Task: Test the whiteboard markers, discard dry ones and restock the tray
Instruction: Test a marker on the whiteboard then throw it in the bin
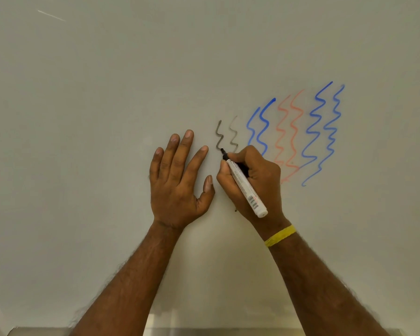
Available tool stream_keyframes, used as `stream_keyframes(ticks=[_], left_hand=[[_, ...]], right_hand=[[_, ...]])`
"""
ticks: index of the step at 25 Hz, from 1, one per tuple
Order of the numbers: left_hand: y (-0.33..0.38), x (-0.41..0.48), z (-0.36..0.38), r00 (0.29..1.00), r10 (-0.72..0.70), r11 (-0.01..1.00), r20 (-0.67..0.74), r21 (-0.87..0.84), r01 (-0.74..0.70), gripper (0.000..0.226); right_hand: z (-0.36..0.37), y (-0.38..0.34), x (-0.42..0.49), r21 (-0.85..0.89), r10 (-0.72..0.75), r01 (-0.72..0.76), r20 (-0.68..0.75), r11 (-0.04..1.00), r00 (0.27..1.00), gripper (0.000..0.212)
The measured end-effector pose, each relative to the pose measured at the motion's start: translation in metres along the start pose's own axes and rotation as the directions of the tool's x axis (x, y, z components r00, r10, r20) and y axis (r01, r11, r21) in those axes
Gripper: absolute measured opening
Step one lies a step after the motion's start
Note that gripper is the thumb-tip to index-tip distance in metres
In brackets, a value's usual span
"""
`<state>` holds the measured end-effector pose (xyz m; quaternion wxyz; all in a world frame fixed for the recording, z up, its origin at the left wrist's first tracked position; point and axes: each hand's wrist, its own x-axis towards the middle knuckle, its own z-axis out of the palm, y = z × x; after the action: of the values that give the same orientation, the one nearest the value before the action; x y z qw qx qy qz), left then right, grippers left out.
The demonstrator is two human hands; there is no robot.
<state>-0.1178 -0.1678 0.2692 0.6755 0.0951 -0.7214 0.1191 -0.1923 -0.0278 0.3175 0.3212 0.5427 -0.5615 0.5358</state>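
Left hand (177,180) flat on the whiteboard (107,117), fingers straight and spread, holds nothing. Just right of it, right hand (255,183) pinches the marker (246,187), cap off, tip touching the board at the bottom of a dark grey squiggle (219,137). Further right: faint grey squiggle (233,134), blue pair (257,127), pale red pair (289,132), second blue pair (323,132). Judgement: testing is well along, greys and red look weak. Discard and restock not shown; can't identify the tray.

board (102,98): off-white, fills view | glare (51,15): thin streak upper left
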Motion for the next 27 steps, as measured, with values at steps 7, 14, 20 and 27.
stream_keyframes(ticks=[7,14,20,27], left_hand=[[-0.002,-0.002,-0.001,1.0,0.005,1.0,0.005,-0.004,-0.005,0.054],[-0.004,-0.004,0.001,1.0,0.012,1.0,0.001,-0.003,-0.012,0.057],[-0.004,-0.006,0.001,1.0,0.02,1.0,-0.004,0.013,-0.02,0.056],[-0.002,-0.006,-0.003,0.999,0.004,1.0,0.035,-0.003,-0.004,0.055]], right_hand=[[-0.004,0.005,-0.032,-0.063,0.019,-0.017,0.035,0.998,0.999,0.017],[-0.01,0.01,-0.06,-0.126,0.094,-0.081,0.107,0.989,0.99,0.02],[-0.012,0.015,-0.092,-0.203,0.118,-0.089,0.134,0.975,0.984,0.02],[-0.017,0.015,-0.118,-0.093,0.288,-0.277,0.136,0.956,0.948,0.02]])
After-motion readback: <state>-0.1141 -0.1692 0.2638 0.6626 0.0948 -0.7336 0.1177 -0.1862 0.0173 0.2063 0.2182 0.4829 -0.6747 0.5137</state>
